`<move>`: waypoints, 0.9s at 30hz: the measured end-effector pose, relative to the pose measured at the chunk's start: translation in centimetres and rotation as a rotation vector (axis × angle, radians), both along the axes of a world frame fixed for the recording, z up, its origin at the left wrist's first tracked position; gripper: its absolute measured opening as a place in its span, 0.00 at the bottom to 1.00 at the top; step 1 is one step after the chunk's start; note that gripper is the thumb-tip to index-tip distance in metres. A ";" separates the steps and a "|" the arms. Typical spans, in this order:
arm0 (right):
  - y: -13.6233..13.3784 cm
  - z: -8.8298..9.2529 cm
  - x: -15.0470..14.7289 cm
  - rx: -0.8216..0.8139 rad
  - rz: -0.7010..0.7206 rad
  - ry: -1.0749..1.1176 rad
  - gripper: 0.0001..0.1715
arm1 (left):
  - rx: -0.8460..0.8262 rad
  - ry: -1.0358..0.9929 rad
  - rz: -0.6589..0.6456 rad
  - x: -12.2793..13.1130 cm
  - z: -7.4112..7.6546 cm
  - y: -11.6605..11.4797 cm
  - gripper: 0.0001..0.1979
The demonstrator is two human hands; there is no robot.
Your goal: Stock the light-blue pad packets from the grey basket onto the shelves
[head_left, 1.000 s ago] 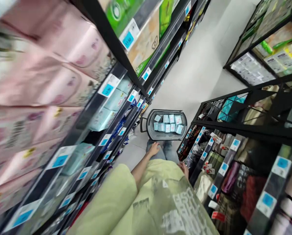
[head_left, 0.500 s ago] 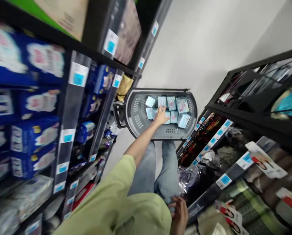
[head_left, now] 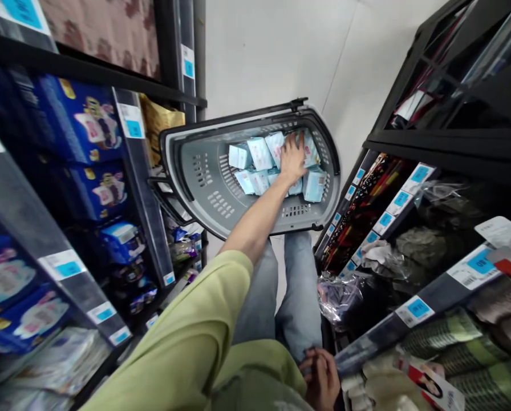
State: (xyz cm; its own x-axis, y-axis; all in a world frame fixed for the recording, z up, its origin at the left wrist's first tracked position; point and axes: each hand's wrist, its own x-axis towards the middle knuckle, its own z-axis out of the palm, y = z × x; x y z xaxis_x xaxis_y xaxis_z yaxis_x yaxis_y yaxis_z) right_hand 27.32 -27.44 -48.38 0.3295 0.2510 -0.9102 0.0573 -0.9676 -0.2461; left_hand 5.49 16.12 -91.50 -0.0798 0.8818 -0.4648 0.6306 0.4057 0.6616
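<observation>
A grey shopping basket (head_left: 204, 191) stands on the floor in front of my legs, with several light blue packets (head_left: 259, 153) piled in its right half. My left hand (head_left: 293, 160) reaches into it on an outstretched arm in a green sleeve, and its fingers lie spread flat on top of the packets. My right hand (head_left: 321, 377) rests low against my jeans near the knee with its fingers curled. Nothing shows in it.
Black shelving lines both sides of a narrow aisle. Blue packs (head_left: 97, 123) fill the left shelves; packaged goods and blue price tags (head_left: 409, 200) fill the right. A crumpled plastic bag (head_left: 339, 291) sits by my right leg. Pale floor (head_left: 272, 51) lies beyond the basket.
The view dropped from the upper shelves to the basket, which now looks nearer. My left hand went from the basket's near rim into it and shifted right across the packets.
</observation>
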 end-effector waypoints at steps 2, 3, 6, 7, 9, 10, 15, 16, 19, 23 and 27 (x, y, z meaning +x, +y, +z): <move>1.9 0.1 -0.6 0.003 -0.109 -0.086 0.12 | 0.020 -0.002 0.009 -1.0 1.7 -0.9 0.64; 3.0 0.2 -1.1 0.005 -0.168 -0.147 0.11 | 0.031 0.001 0.014 -1.6 2.8 -1.6 0.65; 5.9 0.5 -2.2 -0.023 -0.218 -0.165 0.11 | 0.034 0.036 0.046 -4.0 6.8 -5.1 0.66; 6.6 0.6 -2.3 -0.034 -0.234 -0.159 0.11 | 0.030 0.045 0.066 -4.9 8.1 -6.6 0.67; 7.7 0.6 -2.1 -0.064 -0.259 -0.122 0.12 | 0.012 0.045 0.112 -6.6 10.5 -9.9 0.67; 8.3 0.3 -2.0 -0.080 -0.263 -0.104 0.14 | -0.007 0.039 0.134 -7.3 11.5 -11.7 0.67; 12.5 -4.8 -3.0 -0.028 -0.203 -0.007 0.34 | -0.201 -0.058 0.201 -9.5 16.2 -19.7 0.65; 13.7 -6.5 -3.9 0.011 -0.180 0.029 0.38 | -0.225 -0.080 0.202 -9.4 17.2 -21.0 0.64; 17.3 -12.0 -8.0 0.075 -0.093 0.175 0.51 | -0.214 -0.126 0.199 -8.2 20.5 -23.7 0.62; 20.9 -17.7 -13.4 0.159 0.000 0.301 0.54 | -0.114 -0.148 0.239 -6.1 24.3 -24.5 0.62; 23.6 -20.3 -14.7 0.197 -0.003 0.264 0.44 | -0.097 -0.264 0.444 -6.9 25.6 -23.2 0.59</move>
